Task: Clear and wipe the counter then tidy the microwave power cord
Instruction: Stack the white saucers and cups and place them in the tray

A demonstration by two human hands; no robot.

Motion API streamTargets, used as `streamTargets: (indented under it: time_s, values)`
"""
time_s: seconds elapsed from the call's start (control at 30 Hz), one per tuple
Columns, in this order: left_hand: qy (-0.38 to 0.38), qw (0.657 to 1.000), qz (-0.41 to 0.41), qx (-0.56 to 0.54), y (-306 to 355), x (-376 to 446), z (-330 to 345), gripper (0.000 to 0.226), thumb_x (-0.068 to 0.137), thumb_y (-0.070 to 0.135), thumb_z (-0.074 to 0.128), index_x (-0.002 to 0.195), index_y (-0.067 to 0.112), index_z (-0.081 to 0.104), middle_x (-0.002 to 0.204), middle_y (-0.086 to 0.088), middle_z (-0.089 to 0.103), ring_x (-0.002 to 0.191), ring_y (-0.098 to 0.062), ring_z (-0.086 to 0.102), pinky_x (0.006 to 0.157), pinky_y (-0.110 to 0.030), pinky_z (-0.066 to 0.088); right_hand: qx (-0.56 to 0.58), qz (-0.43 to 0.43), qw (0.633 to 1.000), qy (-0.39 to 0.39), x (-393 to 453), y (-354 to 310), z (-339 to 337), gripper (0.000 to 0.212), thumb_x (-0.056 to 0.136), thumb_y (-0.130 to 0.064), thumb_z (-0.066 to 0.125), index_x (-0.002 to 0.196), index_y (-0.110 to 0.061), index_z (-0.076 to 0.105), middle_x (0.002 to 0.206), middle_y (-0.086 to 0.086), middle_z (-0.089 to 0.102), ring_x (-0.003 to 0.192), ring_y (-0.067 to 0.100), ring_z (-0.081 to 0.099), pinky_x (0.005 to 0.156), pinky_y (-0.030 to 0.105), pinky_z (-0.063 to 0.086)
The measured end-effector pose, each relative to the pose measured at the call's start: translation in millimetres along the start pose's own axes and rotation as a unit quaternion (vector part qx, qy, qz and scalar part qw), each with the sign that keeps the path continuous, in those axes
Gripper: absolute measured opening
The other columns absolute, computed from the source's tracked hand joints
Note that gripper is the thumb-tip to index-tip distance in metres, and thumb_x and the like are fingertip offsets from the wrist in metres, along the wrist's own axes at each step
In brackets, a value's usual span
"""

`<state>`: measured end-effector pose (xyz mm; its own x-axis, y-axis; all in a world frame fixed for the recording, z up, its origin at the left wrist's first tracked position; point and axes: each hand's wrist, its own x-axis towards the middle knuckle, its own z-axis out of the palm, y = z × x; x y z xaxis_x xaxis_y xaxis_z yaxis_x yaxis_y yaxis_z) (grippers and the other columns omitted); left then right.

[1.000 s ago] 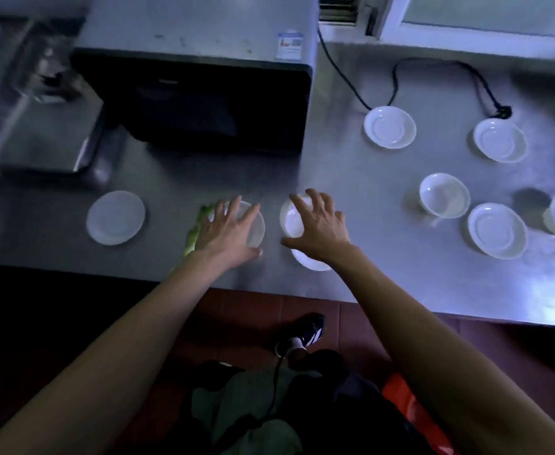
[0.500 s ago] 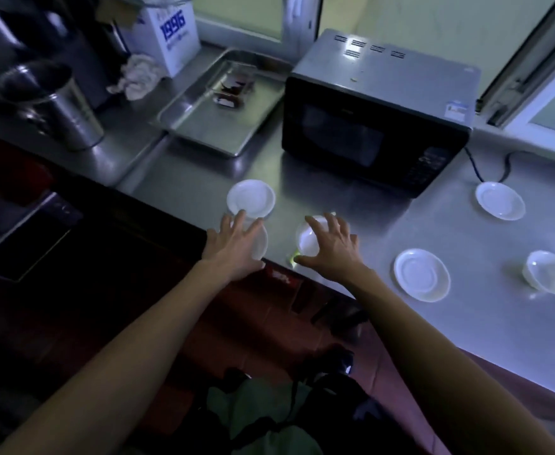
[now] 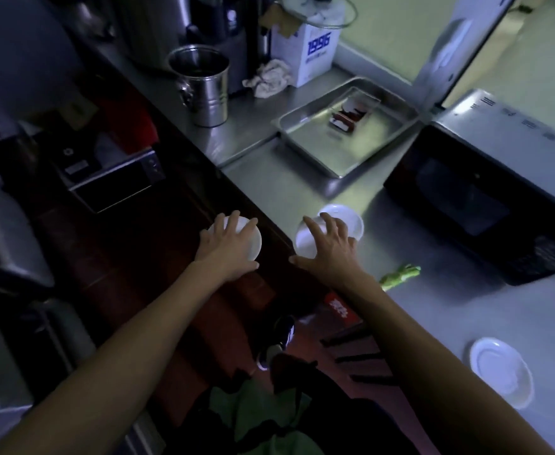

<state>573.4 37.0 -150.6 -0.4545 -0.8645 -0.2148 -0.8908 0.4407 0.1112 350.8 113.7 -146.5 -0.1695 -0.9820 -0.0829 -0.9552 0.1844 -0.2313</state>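
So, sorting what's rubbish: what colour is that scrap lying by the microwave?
Green scrap, clearest in the head view.

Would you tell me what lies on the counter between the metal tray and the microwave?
Nothing: in the head view the counter between the metal tray and microwave is bare steel.

1. The left hand (image 3: 228, 249) grips a white dish (image 3: 251, 239) out past the counter's front edge, over the floor, with open air around it.
2. The right hand (image 3: 330, 249) holds a second dish (image 3: 304, 243) at the front edge; a white saucer (image 3: 348, 218) lies on the counter (image 3: 302, 185) just behind it.
3. The microwave (image 3: 486, 192) blocks the right side toward the back edge.
4. The steel tray (image 3: 345, 126) fills the back middle; bare counter lies between it and the saucer.
5. A steel bucket (image 3: 203, 83), crumpled rag (image 3: 269, 77) and white box (image 3: 309, 50) crowd the far left end.
6. A green scrap (image 3: 400, 275) and a lone saucer (image 3: 501, 371) lie near the front edge to the right, well apart.
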Motion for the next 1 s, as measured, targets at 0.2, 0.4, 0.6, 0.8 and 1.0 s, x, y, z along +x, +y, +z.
streamTargets:
  time_s: [0.2, 0.4, 0.6, 0.8, 1.0]
  values:
    - [-0.011, 0.999, -0.048, 0.000, -34.2, 26.4, 2.5, 0.100, 0.075, 0.064, 0.069, 0.152, 0.037, 0.013, 0.160, -0.003, 0.008, 0.145, -0.031, 0.011, 0.106, -0.058, 0.033, -0.004, -0.038, 0.999, 0.000, 59.8, -18.8, 19.9, 0.095, 0.073, -0.067, 0.070, 0.151, -0.037, 0.026, 0.158, 0.004, 0.020, 0.143, 0.030, 0.017, 0.101, 0.055, 0.037]
    - [-0.043, 0.997, -0.057, 0.005, -56.2, 90.3, -8.4, 0.098, 0.076, 0.063, 0.067, 0.153, 0.038, 0.012, 0.161, -0.002, 0.004, 0.147, -0.031, 0.006, 0.109, -0.057, 0.029, 0.031, -0.034, 0.999, 0.006, 133.4, -17.1, 22.9, 0.093, 0.074, -0.064, 0.071, 0.151, -0.036, 0.027, 0.159, 0.004, 0.020, 0.144, 0.030, 0.015, 0.105, 0.056, 0.033]
    - [-0.036, 0.999, -0.026, 0.026, -54.6, 173.5, -38.9, 0.090, 0.075, 0.062, 0.069, 0.147, 0.037, 0.021, 0.155, -0.001, 0.012, 0.142, -0.030, 0.012, 0.106, -0.056, 0.032, 0.054, -0.002, 0.998, 0.018, 208.0, 4.8, 11.0, 0.092, 0.073, -0.066, 0.070, 0.150, -0.038, 0.027, 0.159, 0.003, 0.020, 0.144, 0.032, 0.017, 0.104, 0.056, 0.034]
    - [-0.018, 0.999, 0.002, 0.039, -45.3, 246.6, -63.8, 0.095, 0.072, 0.062, 0.068, 0.148, 0.037, 0.018, 0.154, -0.002, 0.014, 0.140, -0.032, 0.018, 0.104, -0.056, 0.035, 0.064, 0.025, 0.997, 0.047, 257.7, 36.0, -14.3, 0.094, 0.072, -0.063, 0.073, 0.150, -0.036, 0.029, 0.159, 0.004, 0.021, 0.143, 0.032, 0.017, 0.106, 0.057, 0.032]
    - [-0.035, 0.997, 0.058, 0.027, -8.9, 310.4, -76.4, 0.096, 0.074, 0.066, 0.064, 0.151, 0.040, 0.012, 0.159, -0.002, 0.007, 0.145, -0.032, 0.009, 0.109, -0.057, 0.029, 0.080, 0.089, 0.991, 0.065, 276.2, 76.6, -31.7, 0.094, 0.070, -0.059, 0.077, 0.150, -0.034, 0.033, 0.158, 0.005, 0.024, 0.143, 0.032, 0.020, 0.107, 0.055, 0.031]
